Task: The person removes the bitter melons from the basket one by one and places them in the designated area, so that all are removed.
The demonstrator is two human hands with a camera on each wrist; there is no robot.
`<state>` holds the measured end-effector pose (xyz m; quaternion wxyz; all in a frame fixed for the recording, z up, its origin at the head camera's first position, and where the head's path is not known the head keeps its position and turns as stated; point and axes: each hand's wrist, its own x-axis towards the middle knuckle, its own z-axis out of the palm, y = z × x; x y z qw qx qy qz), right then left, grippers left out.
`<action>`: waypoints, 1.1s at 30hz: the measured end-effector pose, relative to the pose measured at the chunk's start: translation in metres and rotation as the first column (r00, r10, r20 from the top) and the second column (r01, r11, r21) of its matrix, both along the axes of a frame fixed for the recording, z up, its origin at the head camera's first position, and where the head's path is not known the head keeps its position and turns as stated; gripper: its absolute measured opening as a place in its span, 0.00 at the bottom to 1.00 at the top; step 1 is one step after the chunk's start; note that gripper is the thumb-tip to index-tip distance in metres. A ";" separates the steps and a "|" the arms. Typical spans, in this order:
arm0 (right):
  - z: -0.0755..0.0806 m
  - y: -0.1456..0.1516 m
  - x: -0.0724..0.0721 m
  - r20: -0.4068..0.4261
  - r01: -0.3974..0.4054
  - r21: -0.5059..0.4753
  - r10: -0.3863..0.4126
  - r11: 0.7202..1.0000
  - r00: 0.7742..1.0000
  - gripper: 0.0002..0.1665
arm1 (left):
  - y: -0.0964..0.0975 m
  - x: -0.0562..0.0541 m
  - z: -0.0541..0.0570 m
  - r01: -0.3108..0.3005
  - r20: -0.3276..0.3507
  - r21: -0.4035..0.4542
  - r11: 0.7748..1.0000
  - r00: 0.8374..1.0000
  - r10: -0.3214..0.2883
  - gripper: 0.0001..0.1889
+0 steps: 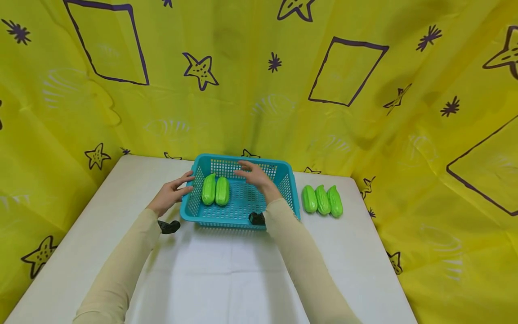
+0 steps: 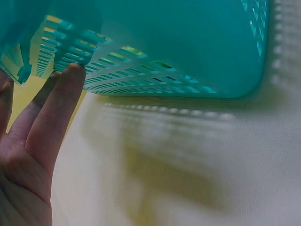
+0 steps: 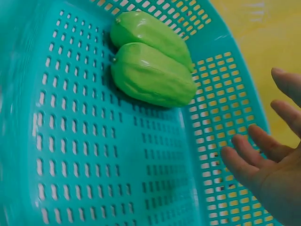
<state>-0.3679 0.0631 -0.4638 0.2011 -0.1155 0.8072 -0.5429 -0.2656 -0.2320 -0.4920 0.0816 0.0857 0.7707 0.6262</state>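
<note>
A turquoise plastic basket [image 1: 243, 218] with slotted walls stands on the table. Two bright green, ridged, gourd-like vegetables [image 1: 222, 191] lie side by side in its left part. My left hand [image 1: 170, 196] is at the basket's left side; in the left wrist view its extended fingers [image 2: 56, 108] touch the outer wall. Over the right half of the basket hovers my right hand [image 1: 255, 176], fingers spread and holding nothing. The right wrist view shows that hand [image 3: 268, 169] apart from both vegetables [image 3: 153, 75].
Right of the basket, three similar green vegetables [image 1: 323, 200] lie in a row on the white table [image 1: 210, 288]. A yellow patterned curtain [image 1: 243, 112] hangs behind the table and along both sides. Dark wrist-worn pieces [image 1: 169, 227] show beneath the sleeves.
</note>
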 end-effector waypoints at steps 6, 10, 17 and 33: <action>-0.012 -0.010 -0.004 0.039 -0.007 -0.003 0.007 1.000 0.999 0.35 | 0.000 0.000 0.000 0.002 -0.004 0.004 1.000 1.000 -0.002 0.29; -0.018 -0.014 -0.006 0.062 -0.007 -0.009 0.008 1.000 0.998 0.35 | 0.000 0.000 0.000 0.006 -0.008 0.000 1.000 1.000 -0.006 0.29; -0.023 -0.020 -0.003 0.103 0.018 -0.020 -0.016 1.000 0.995 0.34 | 0.000 0.000 0.001 0.003 -0.001 0.001 1.000 1.000 -0.003 0.29; -0.030 -0.026 -0.004 0.175 -0.113 0.012 0.109 0.994 0.979 0.34 | 0.000 0.000 0.001 0.004 0.001 0.002 1.000 1.000 -0.004 0.29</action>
